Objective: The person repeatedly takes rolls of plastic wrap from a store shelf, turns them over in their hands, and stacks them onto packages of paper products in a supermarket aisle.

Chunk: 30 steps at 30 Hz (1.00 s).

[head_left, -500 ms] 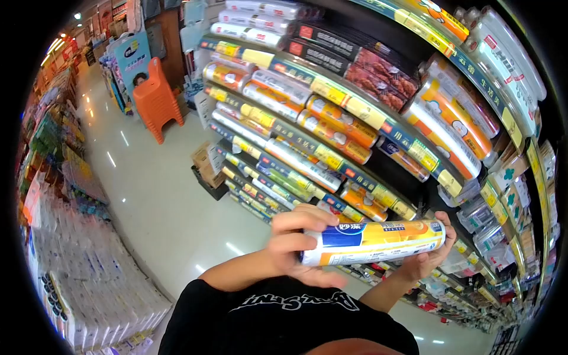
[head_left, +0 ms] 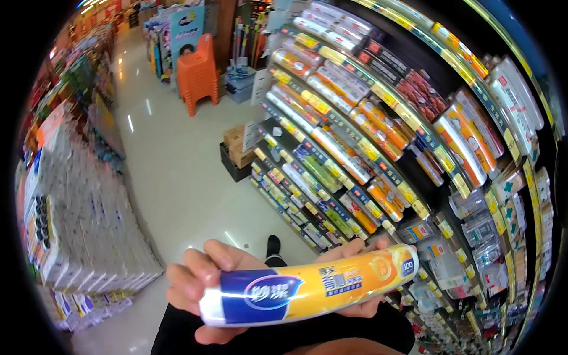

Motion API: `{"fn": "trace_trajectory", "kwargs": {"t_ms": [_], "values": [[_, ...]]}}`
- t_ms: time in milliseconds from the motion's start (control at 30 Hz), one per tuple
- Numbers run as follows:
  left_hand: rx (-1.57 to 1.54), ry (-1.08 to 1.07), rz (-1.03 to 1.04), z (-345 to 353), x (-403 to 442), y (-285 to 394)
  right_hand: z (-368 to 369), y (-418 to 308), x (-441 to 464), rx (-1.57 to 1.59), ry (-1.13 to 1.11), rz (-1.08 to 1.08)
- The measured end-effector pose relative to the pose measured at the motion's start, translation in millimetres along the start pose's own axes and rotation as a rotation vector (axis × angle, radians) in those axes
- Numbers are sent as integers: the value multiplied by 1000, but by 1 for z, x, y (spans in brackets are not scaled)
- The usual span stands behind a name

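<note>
A plastic-wrapped roll (head_left: 307,287), blue at one end and yellow along the rest, lies nearly level across the front of my body. White characters mark its blue part, and "100" shows near its right end. My left hand (head_left: 195,275) is closed round the roll's left end, thumb below and fingers above. From behind and beneath, my right hand (head_left: 364,309) supports the right half; some fingertips show over the top edge, and the roll hides the rest of that hand.
Tiered shelves (head_left: 355,160) with similar rolls and price strips fill the right side. Stacked white packages (head_left: 94,219) line the left of the aisle (head_left: 177,177). Further off are orange stacked chairs (head_left: 198,77), and cardboard boxes (head_left: 239,145) sit by the shelf end.
The roll has come lower, closer and to the left, its printed front now turned more towards me. My view has shifted left, showing more aisle and a foot on the floor.
</note>
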State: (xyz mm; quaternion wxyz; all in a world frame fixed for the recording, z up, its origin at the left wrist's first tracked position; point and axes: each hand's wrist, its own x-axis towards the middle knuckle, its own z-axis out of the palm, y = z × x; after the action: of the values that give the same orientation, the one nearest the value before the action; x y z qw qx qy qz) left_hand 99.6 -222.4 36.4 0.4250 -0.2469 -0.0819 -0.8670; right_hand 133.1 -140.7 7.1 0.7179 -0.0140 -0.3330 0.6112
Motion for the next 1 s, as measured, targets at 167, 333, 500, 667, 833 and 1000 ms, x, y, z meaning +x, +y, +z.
{"fn": "trace_trajectory", "kwargs": {"t_ms": [167,333,500,667,833,1000], "values": [[-53,143,258,-10,25,53,14,-21,-55,355,-258,330],[147,173,514,-35,37,113,22,-40,-115,762,-386,740],[316,149,737,-59,63,167,36,-49,-168,940,-543,1079],[400,118,898,-86,110,206,77,-55,-234,976,-471,1145],[550,158,997,-121,163,229,116,-57,-307,934,-484,1095],[554,115,923,-158,229,253,155,-47,-378,884,-487,1004]]}}
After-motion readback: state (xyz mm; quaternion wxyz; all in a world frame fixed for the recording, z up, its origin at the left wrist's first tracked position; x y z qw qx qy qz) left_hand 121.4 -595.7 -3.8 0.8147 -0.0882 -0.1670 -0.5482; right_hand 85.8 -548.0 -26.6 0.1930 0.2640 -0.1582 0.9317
